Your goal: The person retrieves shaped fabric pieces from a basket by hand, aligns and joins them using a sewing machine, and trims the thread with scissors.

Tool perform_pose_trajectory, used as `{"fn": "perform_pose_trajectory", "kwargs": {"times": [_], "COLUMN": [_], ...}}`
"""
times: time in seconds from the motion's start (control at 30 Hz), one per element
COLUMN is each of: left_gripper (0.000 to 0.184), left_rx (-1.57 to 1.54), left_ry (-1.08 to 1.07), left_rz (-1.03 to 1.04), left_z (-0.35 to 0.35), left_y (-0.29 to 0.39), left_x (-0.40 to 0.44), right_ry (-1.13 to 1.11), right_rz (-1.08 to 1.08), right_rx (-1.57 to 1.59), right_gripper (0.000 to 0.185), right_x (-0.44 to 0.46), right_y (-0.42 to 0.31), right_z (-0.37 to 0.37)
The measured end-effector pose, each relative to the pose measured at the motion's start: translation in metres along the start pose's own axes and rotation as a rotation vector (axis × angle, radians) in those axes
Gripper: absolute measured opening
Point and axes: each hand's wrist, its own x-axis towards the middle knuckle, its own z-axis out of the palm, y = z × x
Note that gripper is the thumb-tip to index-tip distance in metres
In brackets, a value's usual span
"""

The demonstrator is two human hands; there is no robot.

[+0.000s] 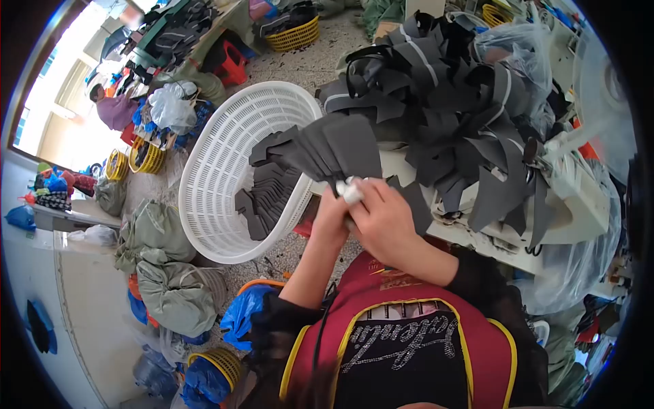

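In front of my chest, my left hand (330,219) is closed around the lower end of a fanned stack of dark grey fabric pieces (344,144). Pressed against it, my right hand (383,221) has its fingers bent closed at the same end of the stack. A small white wrap or strip (351,191) shows at the fingertips; I cannot tell whether it is on a finger or on the fabric. Just left of my hands, a large white plastic basket (212,184) is tilted and contains more layered grey fabric pieces (269,201).
A heap of grey fabric pieces (443,102) with light stripes covers the sewing table (477,242) at right. Stuffed sacks (174,296) and a blue plastic bag (246,313) lie on the left floor. Yellow baskets (294,35) and a seated person (116,109) are farther off.
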Motion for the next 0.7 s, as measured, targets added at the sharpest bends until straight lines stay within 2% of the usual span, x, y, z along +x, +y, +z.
{"fn": "perform_pose_trajectory", "kwargs": {"times": [0.03, 0.07, 0.1, 0.17, 0.23, 0.27, 0.33, 0.4, 0.5, 0.57, 0.6, 0.63, 0.7], "left_gripper": [0.036, 0.035, 0.034, 0.035, 0.037, 0.038, 0.039, 0.035, 0.026, 0.03, 0.036, 0.039, 0.037], "left_rx": [-0.138, -0.139, -0.141, -0.136, 0.0, 0.033, 0.1, 0.152, 0.371, 0.317, 0.281, 0.002, -0.273], "left_ry": [-0.116, -0.101, -0.087, -0.074, -0.052, -0.041, 0.058, 0.027, -0.012, -0.093, 0.041, 0.006, -0.271], "left_rz": [0.066, 0.006, -0.057, -0.026, 0.011, 0.016, -0.011, 0.076, 0.285, 0.257, 0.078, -0.088, -0.086], "left_z": [0.0, 0.003, 0.005, 0.002, 0.03, 0.038, 0.053, 0.052, 0.05, 0.056, 0.055, 0.055, 0.021], "left_y": [-0.001, 0.0, 0.001, -0.012, -0.003, -0.004, -0.006, -0.019, -0.025, -0.019, -0.015, -0.004, -0.007], "left_x": [0.004, 0.004, 0.004, 0.006, -0.009, -0.011, -0.019, -0.015, -0.018, -0.028, -0.031, -0.033, -0.02], "right_ry": [-0.03, -0.057, -0.043, -0.021, 0.29, 0.258, 0.315, 0.401, 0.391, 0.27, 0.307, 0.346, 0.518], "right_rz": [0.013, 0.03, 0.205, 0.555, 0.562, 0.604, 0.476, 0.365, 0.387, 0.641, 0.708, 0.777, 0.724], "right_rx": [0.129, 0.256, 0.353, 0.544, 0.35, 0.426, 0.316, 0.16, 0.099, 0.568, 0.737, 0.897, 1.07], "right_gripper": [0.045, 0.045, 0.045, 0.043, 0.039, 0.039, 0.039, 0.038, 0.031, 0.019, 0.019, 0.018, 0.02], "right_x": [-0.006, -0.01, -0.013, -0.017, -0.013, -0.014, -0.021, -0.021, -0.017, -0.024, -0.021, -0.018, -0.021], "right_y": [-0.004, -0.005, -0.002, 0.011, 0.033, 0.04, 0.041, 0.03, 0.015, 0.02, 0.015, 0.008, -0.003], "right_z": [-0.008, -0.018, -0.031, -0.057, -0.061, -0.062, -0.056, -0.055, -0.061, -0.063, -0.068, -0.076, -0.081]}}
